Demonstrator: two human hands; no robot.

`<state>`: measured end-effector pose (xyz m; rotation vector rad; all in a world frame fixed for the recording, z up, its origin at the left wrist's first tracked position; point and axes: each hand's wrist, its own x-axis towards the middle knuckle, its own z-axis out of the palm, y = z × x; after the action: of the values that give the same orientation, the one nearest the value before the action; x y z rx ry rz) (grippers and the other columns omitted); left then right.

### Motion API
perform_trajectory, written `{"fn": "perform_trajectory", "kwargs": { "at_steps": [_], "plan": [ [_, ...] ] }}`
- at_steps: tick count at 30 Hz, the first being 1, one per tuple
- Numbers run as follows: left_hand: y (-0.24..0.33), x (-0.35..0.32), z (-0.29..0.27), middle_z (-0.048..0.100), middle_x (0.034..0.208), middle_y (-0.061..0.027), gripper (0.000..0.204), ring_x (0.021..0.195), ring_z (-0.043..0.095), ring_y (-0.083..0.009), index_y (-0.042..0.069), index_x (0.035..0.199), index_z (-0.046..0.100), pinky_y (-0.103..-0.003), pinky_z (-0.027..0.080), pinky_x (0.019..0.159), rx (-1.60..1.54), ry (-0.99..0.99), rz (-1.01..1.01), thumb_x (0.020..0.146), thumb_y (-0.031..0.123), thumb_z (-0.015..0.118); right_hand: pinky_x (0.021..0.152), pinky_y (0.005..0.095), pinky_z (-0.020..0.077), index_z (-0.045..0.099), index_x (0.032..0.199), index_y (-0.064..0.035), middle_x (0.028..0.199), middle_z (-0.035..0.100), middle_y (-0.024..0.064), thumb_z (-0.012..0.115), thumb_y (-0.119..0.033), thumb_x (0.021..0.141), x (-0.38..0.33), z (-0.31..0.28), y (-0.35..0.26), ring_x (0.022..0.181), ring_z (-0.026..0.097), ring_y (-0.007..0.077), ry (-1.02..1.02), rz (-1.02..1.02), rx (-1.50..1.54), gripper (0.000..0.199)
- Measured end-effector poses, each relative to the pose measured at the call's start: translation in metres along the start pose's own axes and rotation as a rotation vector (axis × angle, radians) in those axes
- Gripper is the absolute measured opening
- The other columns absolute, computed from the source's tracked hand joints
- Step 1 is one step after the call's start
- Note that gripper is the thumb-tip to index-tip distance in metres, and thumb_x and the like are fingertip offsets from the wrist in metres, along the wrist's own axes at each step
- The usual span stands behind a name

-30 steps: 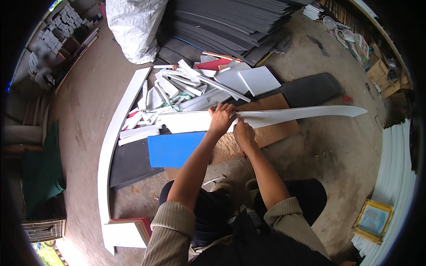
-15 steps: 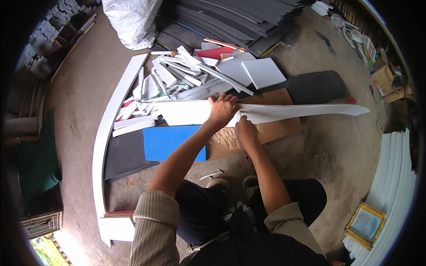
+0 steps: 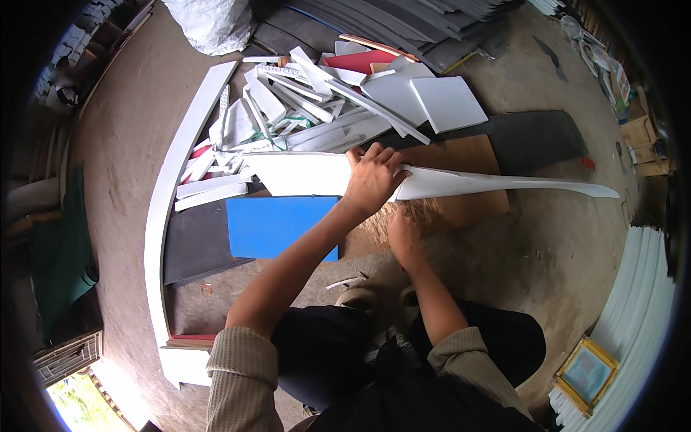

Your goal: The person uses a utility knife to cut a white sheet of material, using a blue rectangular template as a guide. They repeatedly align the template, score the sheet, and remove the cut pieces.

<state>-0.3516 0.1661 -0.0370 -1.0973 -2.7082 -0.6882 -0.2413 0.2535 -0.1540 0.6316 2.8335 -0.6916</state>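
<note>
A long white board strip (image 3: pixel 302 174) lies crosswise in front of me, over a brown board (image 3: pixel 461 162). My left hand (image 3: pixel 374 176) presses on its middle, fingers curled over the far edge. Just right of that hand, a slanted edge shows across the strip, and the narrower right-hand part (image 3: pixel 489 183) tapers away to the right. My right hand (image 3: pixel 405 234) is closed below this edge, nearer to me, over the scuffed part of the brown board. Whatever it holds is hidden by its fingers.
White offcuts (image 3: pixel 288 108) lie heaped beyond the strip, near a white sack (image 3: pixel 212 25) and stacked dark sheets (image 3: pixel 432 25). A blue board (image 3: pixel 284 227) is left of my hands. A long white strip (image 3: pixel 162 216) curves along the left; a gold frame (image 3: pixel 586 374) lies at right.
My right hand has drawn back toward me from the strip's near edge. The left hand stays on the strip, where a slanted edge now shows beside it. The whole view has shifted slightly.
</note>
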Motion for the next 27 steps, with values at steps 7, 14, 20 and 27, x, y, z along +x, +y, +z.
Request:
{"fn": "perform_trajectory", "kwargs": {
  "at_steps": [7, 14, 20, 27],
  "plan": [
    [-0.001, 0.014, 0.004, 0.057, 0.091, 0.0001, 0.024, 0.093, 0.047, -0.0182, 0.013, 0.093, 0.058, -0.046, 0.029, 0.077, -0.026, -0.015, -0.072, 0.081, 0.034, 0.054, 0.054, 0.0460, 0.0484, 0.046, 0.083, -0.0020, 0.066, 0.059, 0.0232, 0.047, -0.021, 0.084, -0.027, -0.003, 0.021, 0.065, 0.060, 0.0361, 0.025, -0.038, -0.062, 0.019],
    [-0.011, 0.015, -0.013, 0.058, 0.094, -0.0020, 0.024, 0.098, 0.046, -0.0196, 0.012, 0.096, 0.058, -0.045, 0.026, 0.085, -0.108, -0.077, -0.048, 0.082, 0.030, 0.053, 0.057, 0.0421, 0.0500, 0.058, 0.071, -0.0038, 0.068, 0.061, 0.0178, 0.047, -0.022, 0.081, 0.005, -0.050, 0.050, 0.063, 0.061, 0.0321, 0.088, -0.255, -0.419, 0.024],
    [0.005, 0.024, -0.078, 0.057, 0.093, -0.0078, 0.021, 0.094, 0.050, -0.0241, 0.008, 0.096, 0.057, -0.040, 0.032, 0.084, -0.165, 0.220, -0.116, 0.082, 0.023, 0.055, 0.053, 0.0365, 0.0490, 0.057, 0.069, 0.0024, 0.060, 0.059, 0.0149, 0.052, -0.018, 0.079, 0.054, -0.189, 0.036, 0.058, 0.062, 0.0237, -0.235, -0.178, 0.005, 0.023],
    [0.059, 0.006, -0.118, 0.058, 0.098, -0.0095, 0.025, 0.092, 0.053, -0.0167, 0.001, 0.103, 0.055, -0.026, 0.037, 0.085, -0.759, 0.505, -0.356, 0.088, 0.021, 0.049, 0.073, 0.0378, 0.0416, 0.053, 0.077, 0.0043, 0.089, 0.054, 0.0191, 0.068, -0.033, 0.069, 0.011, -0.270, -0.011, 0.082, 0.051, 0.0333, 0.311, -0.619, 0.349, 0.040]
  ]
}}
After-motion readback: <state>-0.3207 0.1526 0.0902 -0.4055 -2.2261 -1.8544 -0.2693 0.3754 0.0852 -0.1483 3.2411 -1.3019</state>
